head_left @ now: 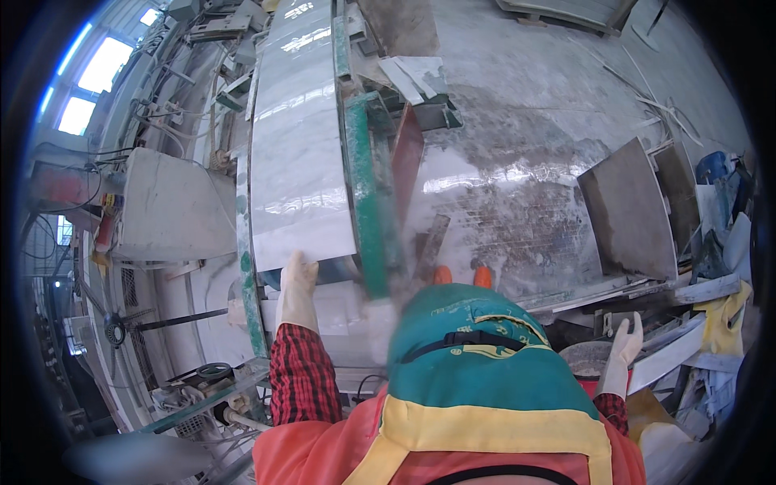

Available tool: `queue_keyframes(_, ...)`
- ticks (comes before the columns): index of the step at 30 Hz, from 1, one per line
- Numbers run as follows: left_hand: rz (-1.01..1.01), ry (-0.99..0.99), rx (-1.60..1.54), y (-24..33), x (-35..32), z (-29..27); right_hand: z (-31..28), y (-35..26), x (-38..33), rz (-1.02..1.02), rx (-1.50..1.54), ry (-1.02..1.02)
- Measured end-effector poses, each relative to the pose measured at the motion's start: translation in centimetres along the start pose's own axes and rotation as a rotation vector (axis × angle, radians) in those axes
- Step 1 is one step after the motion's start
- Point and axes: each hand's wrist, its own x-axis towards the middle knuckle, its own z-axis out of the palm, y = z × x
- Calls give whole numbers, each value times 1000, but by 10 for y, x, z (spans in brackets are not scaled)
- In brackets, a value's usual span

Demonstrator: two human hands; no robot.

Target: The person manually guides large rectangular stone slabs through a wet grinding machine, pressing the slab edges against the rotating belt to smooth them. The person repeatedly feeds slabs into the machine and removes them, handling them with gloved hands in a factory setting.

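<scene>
A long, glossy white slab [299, 162] lies on a green-framed conveyor [368, 194] that runs away from me on the left. My left hand [297, 293], in a pale glove, is at the slab's near edge, with its fingers closed on that edge; their undersides are hidden. My right hand [626, 347], gloved too, is held out to the right beside my apron [485, 364]. Its fingers are apart and nothing is in them. Near it stands a red-rimmed bucket [588, 377], partly covered by my apron and arm.
Grey boards [626, 214] lean on the right, near a heap of offcuts [711, 323] and a yellow cloth [725, 318]. A reddish panel [406, 158] stands against the conveyor's right side. Machinery with cables [214, 400] is at the lower left. The floor [517, 194] looks wet.
</scene>
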Motion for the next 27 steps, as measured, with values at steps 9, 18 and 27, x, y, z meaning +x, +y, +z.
queue_keyframes(9, -336, 151, -205, 23, -32, 10, -78, -12, -31, -241, -698, 484)
queue_keyframes(18, 457, 590, 746, 86, -88, 59, -31, 125, -52, -566, -957, 710)
queue_keyframes(27, 1119, -218, 823, 152, -163, 204, -82, -13, -73, -268, -1010, 822)
